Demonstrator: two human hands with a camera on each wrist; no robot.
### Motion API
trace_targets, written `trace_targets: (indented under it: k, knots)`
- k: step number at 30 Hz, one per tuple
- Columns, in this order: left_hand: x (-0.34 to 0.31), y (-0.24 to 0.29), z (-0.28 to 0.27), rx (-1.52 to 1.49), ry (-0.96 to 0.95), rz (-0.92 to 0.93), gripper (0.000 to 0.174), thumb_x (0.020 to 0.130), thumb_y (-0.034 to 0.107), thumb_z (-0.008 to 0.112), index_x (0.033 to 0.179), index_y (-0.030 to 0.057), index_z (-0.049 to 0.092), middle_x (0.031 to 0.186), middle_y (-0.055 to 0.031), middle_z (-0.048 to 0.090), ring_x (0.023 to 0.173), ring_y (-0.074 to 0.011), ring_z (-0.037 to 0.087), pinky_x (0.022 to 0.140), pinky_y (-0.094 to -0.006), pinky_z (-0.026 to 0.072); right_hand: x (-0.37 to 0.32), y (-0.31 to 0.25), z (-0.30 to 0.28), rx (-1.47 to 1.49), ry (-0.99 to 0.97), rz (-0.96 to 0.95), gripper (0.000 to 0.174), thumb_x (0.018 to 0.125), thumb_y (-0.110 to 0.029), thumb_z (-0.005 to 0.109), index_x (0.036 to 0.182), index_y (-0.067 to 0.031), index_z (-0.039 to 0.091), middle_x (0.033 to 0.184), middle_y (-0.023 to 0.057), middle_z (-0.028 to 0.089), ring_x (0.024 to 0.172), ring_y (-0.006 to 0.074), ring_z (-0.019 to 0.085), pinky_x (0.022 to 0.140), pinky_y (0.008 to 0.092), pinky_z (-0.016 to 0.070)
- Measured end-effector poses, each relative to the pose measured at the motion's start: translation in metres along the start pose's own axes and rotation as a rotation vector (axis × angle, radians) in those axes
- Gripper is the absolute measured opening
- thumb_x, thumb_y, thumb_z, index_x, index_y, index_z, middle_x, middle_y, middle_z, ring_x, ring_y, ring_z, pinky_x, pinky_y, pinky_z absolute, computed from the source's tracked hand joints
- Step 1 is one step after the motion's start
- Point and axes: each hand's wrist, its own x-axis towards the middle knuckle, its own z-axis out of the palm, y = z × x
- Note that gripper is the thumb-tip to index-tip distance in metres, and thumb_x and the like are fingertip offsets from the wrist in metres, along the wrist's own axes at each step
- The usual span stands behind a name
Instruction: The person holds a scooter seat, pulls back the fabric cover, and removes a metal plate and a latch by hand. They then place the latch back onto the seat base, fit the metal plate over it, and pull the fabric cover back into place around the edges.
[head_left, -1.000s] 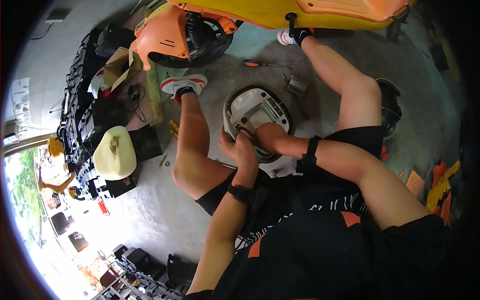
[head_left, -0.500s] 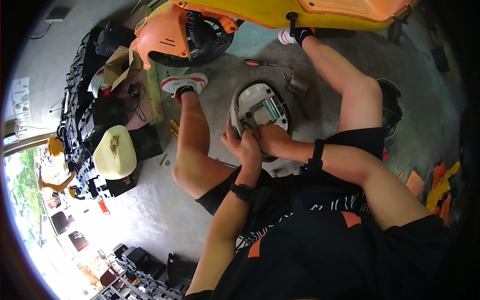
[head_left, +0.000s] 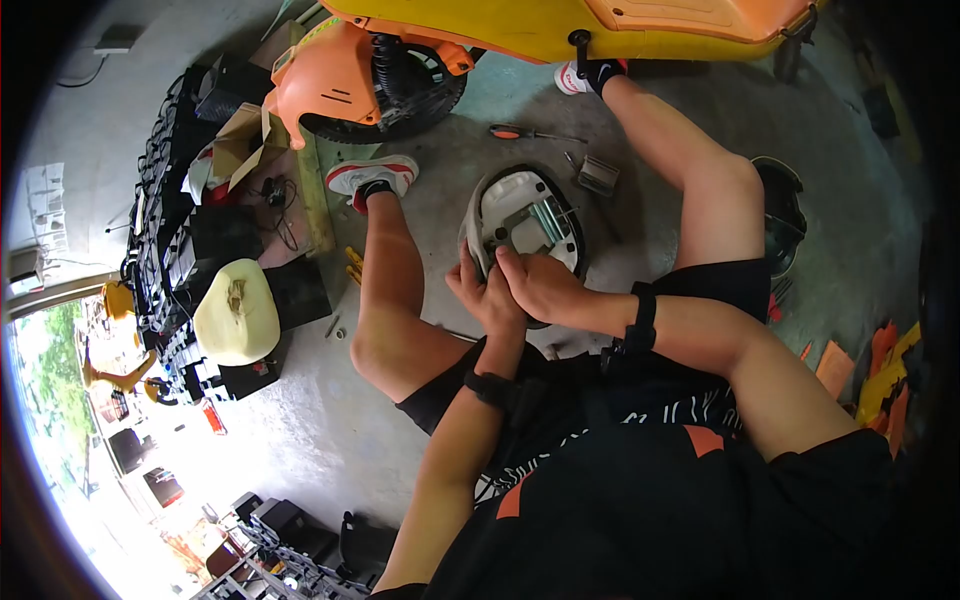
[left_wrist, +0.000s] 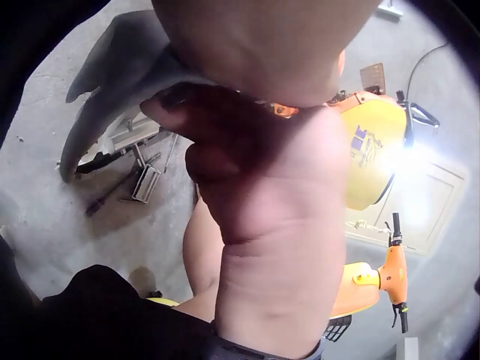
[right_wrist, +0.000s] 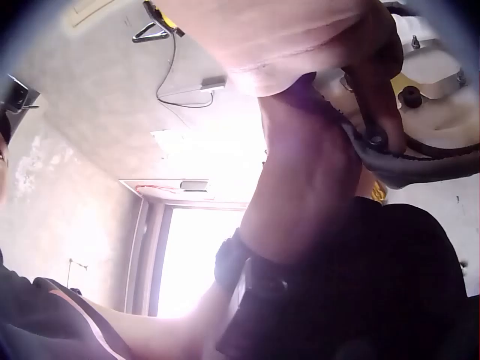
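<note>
A shell-shaped seat base (head_left: 515, 190) with a grey cover (head_left: 470, 225) round its edge lies between the person's legs. At its near left edge the left hand (head_left: 488, 298) grips the cover, which hangs beside the fingers in the left wrist view (left_wrist: 112, 82). Against it, the right hand (head_left: 545, 288) pinches the same edge, thumb extended over the base. In the right wrist view, fingertips (right_wrist: 379, 135) press the cover's dark edge (right_wrist: 420, 169) near the pale base (right_wrist: 442, 112). Metal rods (head_left: 545, 220) lie in the base's recess. Both hands partly hide the near edge.
Beyond the base lie an orange-handled screwdriver (head_left: 510, 131) and a metal block-like item (head_left: 598, 175). An orange and yellow vehicle (head_left: 480, 30) stands at the top. Pale foam (head_left: 238, 312) and an open carton (head_left: 245, 140) are at the left, a dark helmet-like shell (head_left: 782, 215) at the right.
The right hand has drawn back slightly from over the base, its thumb now plainly visible. The left hand has shifted slightly right, and the base has turned a little, showing the rods.
</note>
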Motion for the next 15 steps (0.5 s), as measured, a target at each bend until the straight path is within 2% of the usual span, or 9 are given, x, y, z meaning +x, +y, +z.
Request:
trace_targets:
  k: [2,6,8,9,11,12,13,15]
  knots:
    - [0.002,0.011,-0.003,-0.125,-0.012,-0.123,0.054,0.083,0.011,0.065,0.136,0.0027,0.056,0.112,-0.0109,0.045,0.105,-0.0249,0.051,0.093,-0.0349,0.0418,-0.007,-0.012,-0.007,-0.027,-0.017,0.017,0.073,0.103,-0.05,0.022,0.089,0.008,0.064,0.086,0.0322,0.066,0.086,0.0495,0.063,0.083,0.0523,0.0495]
    - [0.008,0.014,-0.004,-0.119,-0.011,-0.146,0.054,0.081,0.011,0.066,0.134,0.0037,0.057,0.113,-0.0113,0.044,0.106,-0.0255,0.051,0.092,-0.0347,0.0424,-0.008,-0.007,-0.003,0.007,0.041,0.057,0.07,0.103,-0.05,0.026,0.094,0.0089,0.063,0.088,0.0328,0.065,0.087,0.0512,0.062,0.084,0.0517,0.0492]
    - [0.014,0.02,-0.005,-0.165,-0.001,-0.215,0.054,0.081,0.01,0.067,0.134,0.0033,0.057,0.114,-0.0116,0.044,0.106,-0.0257,0.051,0.093,-0.0348,0.0424,0.014,0.026,0.009,0.175,0.142,-0.015,0.06,0.102,-0.045,0.038,0.096,0.0091,0.062,0.084,0.0281,0.068,0.08,0.0435,0.067,0.075,0.0473,0.0525]
    - [0.016,0.023,-0.007,-0.201,-0.007,-0.285,0.055,0.08,0.01,0.067,0.133,0.0029,0.057,0.115,-0.0119,0.043,0.106,-0.0259,0.051,0.094,-0.0348,0.0424,0.015,0.028,0.005,0.169,0.136,-0.019,0.06,0.102,-0.045,0.038,0.096,0.0091,0.062,0.084,0.0281,0.068,0.08,0.0435,0.067,0.075,0.0473,0.0525]
    - [0.018,0.029,-0.008,-0.259,0.017,-0.351,0.057,0.079,0.011,0.068,0.134,0.0025,0.057,0.116,-0.0122,0.042,0.107,-0.0264,0.051,0.095,-0.0353,0.0426,0.018,0.03,0.003,0.483,-0.105,0.183,0.046,0.101,-0.036,0.048,0.095,0.0079,0.063,0.079,0.0203,0.068,0.07,0.0297,0.07,0.063,0.04,0.0533]
    - [0.018,0.033,-0.008,-0.249,0.021,-0.383,0.058,0.078,0.012,0.068,0.134,0.0023,0.057,0.115,-0.0122,0.042,0.108,-0.0266,0.051,0.095,-0.0354,0.0428,0.021,0.033,0.006,0.579,-0.095,0.161,0.039,0.099,-0.031,0.052,0.098,0.0071,0.062,0.077,0.0147,0.068,0.064,0.02,0.068,0.057,0.0343,0.052]
    - [0.018,0.034,-0.01,-0.238,0.026,-0.415,0.059,0.078,0.012,0.068,0.135,0.0021,0.056,0.115,-0.0123,0.042,0.108,-0.0267,0.051,0.095,-0.0355,0.0429,0.023,0.037,0.008,0.573,-0.116,0.156,0.039,0.099,-0.031,0.052,0.098,0.0071,0.062,0.077,0.0147,0.068,0.064,0.02,0.068,0.057,0.0343,0.052]
    - [0.019,0.025,-0.01,-0.209,0.026,-0.391,0.06,0.078,0.012,0.069,0.136,0.0037,0.056,0.114,-0.0125,0.042,0.108,-0.0276,0.051,0.095,-0.0356,0.0432,0.028,0.041,0.011,0.381,-0.132,0.075,0.041,0.099,-0.034,0.053,0.104,0.0066,0.06,0.08,0.0169,0.068,0.063,0.0213,0.068,0.057,0.0344,0.0521]
